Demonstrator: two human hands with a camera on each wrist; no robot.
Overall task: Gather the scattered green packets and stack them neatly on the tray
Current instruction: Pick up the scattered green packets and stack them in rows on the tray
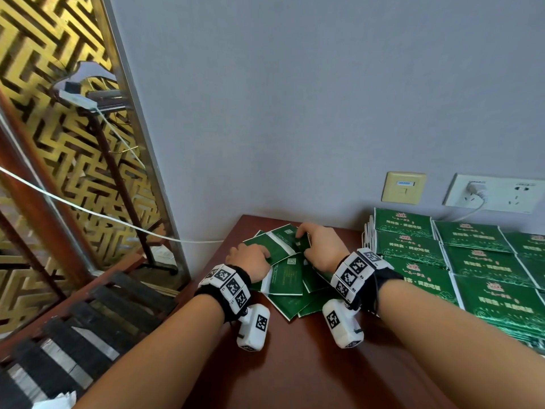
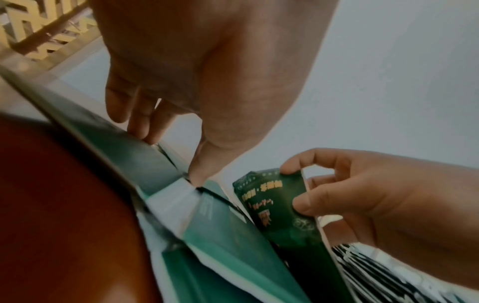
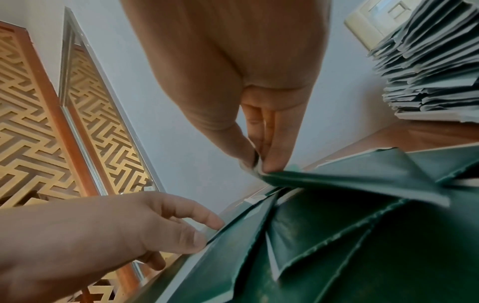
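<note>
A loose pile of green packets (image 1: 287, 276) lies fanned out at the table's back left corner. My left hand (image 1: 265, 255) rests on the pile's left side. In the right wrist view its thumb and forefinger (image 3: 207, 231) pinch the white edge of one packet (image 3: 233, 256). My right hand (image 1: 300, 236) is over the pile's far side and pinches the corner of another packet (image 3: 337, 180) between thumb and fingers (image 3: 259, 164); that packet (image 2: 274, 205) stands lifted in the left wrist view. Neat rows of stacked packets (image 1: 483, 261) fill the right side. Whatever lies under them is hidden.
The dark red-brown table (image 1: 295, 364) ends at a left edge close to my left wrist, with a drop to slatted boards (image 1: 88, 329). The grey wall behind carries a beige plate (image 1: 404, 187) and a socket with a plug (image 1: 495, 193). A gold lattice screen (image 1: 59, 113) stands at the left.
</note>
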